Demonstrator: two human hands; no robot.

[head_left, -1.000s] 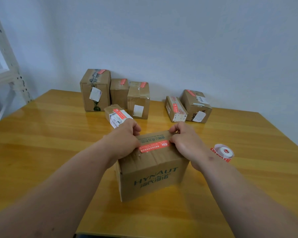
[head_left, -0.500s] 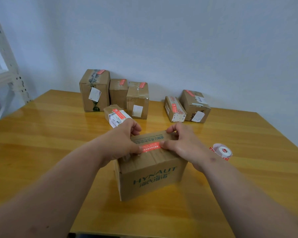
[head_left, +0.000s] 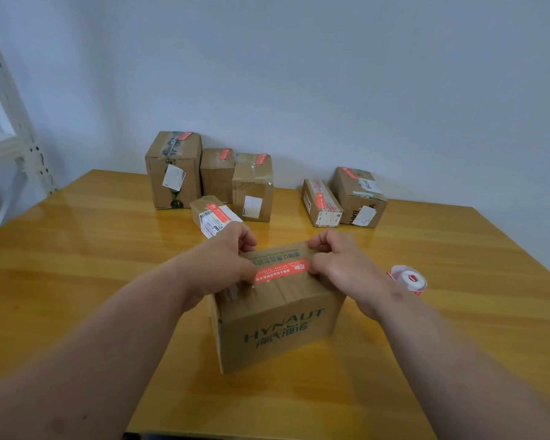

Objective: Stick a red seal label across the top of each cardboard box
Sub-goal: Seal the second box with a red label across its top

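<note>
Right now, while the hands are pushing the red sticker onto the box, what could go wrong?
The red seal label lies slanted across the HYNAUT box, so it might dry crooked or wrinkle as the left hand and right hand press its ends. The box top looks creased, so an edge may not stick well. The label roll sits just beside the right forearm and could get knocked away.

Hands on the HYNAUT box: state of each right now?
Left hand: thumb presses the red seal label onto the box.
Right hand: thumb presses the label's other end.
</note>
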